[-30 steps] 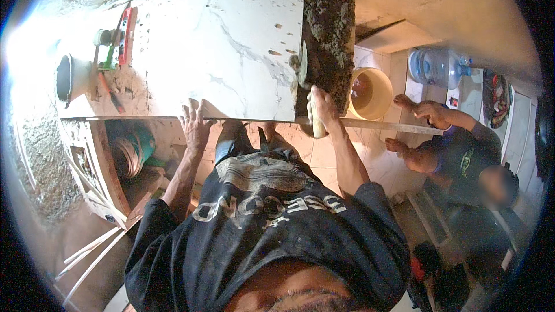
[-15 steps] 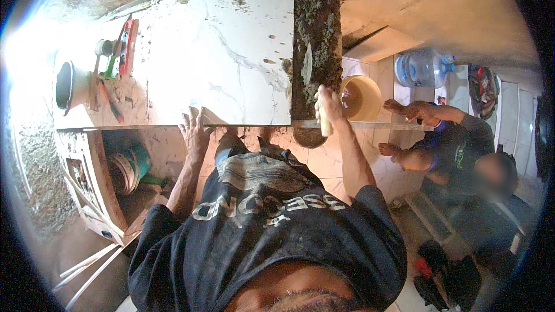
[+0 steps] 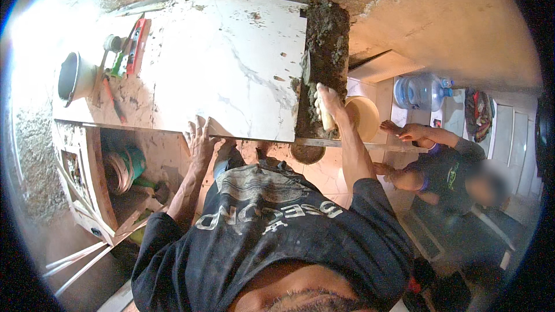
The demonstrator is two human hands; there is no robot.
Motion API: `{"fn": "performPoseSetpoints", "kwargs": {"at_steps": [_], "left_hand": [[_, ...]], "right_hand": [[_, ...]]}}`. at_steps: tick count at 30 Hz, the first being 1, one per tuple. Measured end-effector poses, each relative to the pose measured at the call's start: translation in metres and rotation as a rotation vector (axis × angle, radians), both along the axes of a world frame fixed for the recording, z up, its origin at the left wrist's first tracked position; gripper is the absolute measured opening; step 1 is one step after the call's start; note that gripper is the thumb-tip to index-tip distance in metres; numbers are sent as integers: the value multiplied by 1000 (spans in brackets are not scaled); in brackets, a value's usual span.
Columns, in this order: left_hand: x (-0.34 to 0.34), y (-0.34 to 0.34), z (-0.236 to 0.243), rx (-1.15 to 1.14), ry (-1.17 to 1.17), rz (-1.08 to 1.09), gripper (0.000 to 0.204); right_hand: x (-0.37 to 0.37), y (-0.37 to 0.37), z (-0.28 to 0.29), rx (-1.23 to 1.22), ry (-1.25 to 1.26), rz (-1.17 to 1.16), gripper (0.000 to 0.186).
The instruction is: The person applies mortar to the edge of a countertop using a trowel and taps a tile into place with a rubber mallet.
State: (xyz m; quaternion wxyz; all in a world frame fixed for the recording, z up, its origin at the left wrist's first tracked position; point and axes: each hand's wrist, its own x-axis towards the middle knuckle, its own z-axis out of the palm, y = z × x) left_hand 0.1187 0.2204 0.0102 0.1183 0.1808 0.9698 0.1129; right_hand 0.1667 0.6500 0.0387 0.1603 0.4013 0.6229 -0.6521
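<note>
My right hand (image 3: 330,103) is closed around the pale handle of a trowel (image 3: 328,120). Its blade reaches away from me over a strip of dark wet mortar (image 3: 328,29), close against the right edge of a large white marbled tile (image 3: 231,69). With fingers spread, my left hand (image 3: 200,140) rests on the tile's front edge and holds nothing. Grey smears and crumbs of mortar spot the tile's surface.
On the left of the counter are a red level (image 3: 137,46), a white bucket (image 3: 78,78) and a red-handled tool (image 3: 114,101). A yellowish basin (image 3: 362,118) stands right of the mortar. Further right are a water jug (image 3: 421,91) and a seated person (image 3: 451,170).
The trowel blade has shifted left, from over the mortar to the tile's edge. My left hand stays on the front edge. The whole view has tilted slightly.
</note>
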Motion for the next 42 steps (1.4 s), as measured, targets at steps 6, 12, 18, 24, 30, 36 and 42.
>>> {"fn": "performPoseSetpoints", "kwargs": {"at_steps": [6,12,18,24,30,36,42], "left_hand": [[1,-3,4,-41,-12,-18,80],[2,-7,-4,-78,-19,-12,83],[4,-7,3,-25,-46,10,83],[7,-5,-4,13,15,14,80],[7,-3,3,-34,-48,30,78],[5,-8,-3,-1,-24,32,80],[2,-6,-1,10,-21,-3,85]], "right_hand": [[16,3,12,-114,-74,82,44],[47,-19,28,-22,14,22,41],[9,8,47,682,124,362,46],[38,-15,66,740,196,756,39],[-20,52,-1,845,311,544,37],[-42,46,48,174,53,-103,45],[-37,14,17,150,55,-64,48]]}}
